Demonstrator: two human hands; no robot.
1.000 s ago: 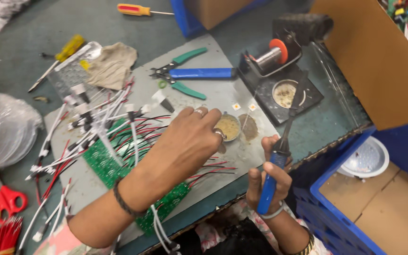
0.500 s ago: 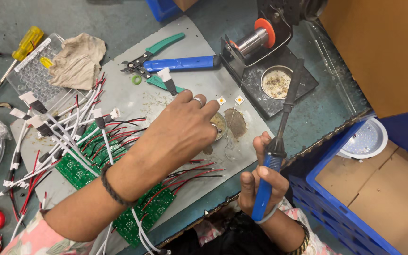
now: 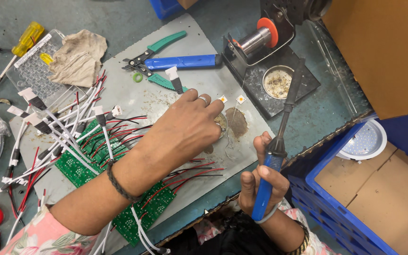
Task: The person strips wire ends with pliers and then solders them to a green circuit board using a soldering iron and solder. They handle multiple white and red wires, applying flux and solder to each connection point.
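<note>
Left hand (image 3: pixel 185 130) curled, pressing the mat (image 3: pixel 133 101) (fingertips hidden), right hand (image 3: pixel 259 182) gripping blue soldering iron (image 3: pixel 279 141)

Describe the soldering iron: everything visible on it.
The soldering iron has a blue handle, a black collar and a long dark shaft ending in a thin tip. The right hand holds it by the handle, tip pointing up and away, above the black solder stand. Whether the tip touches anything cannot be told.

The left hand (image 3: pixel 185 130) reaches forward, palm down, fingers bent together at the tips. The right hand (image 3: pixel 260 182) is fisted, thumb up, wrist bent.
</note>
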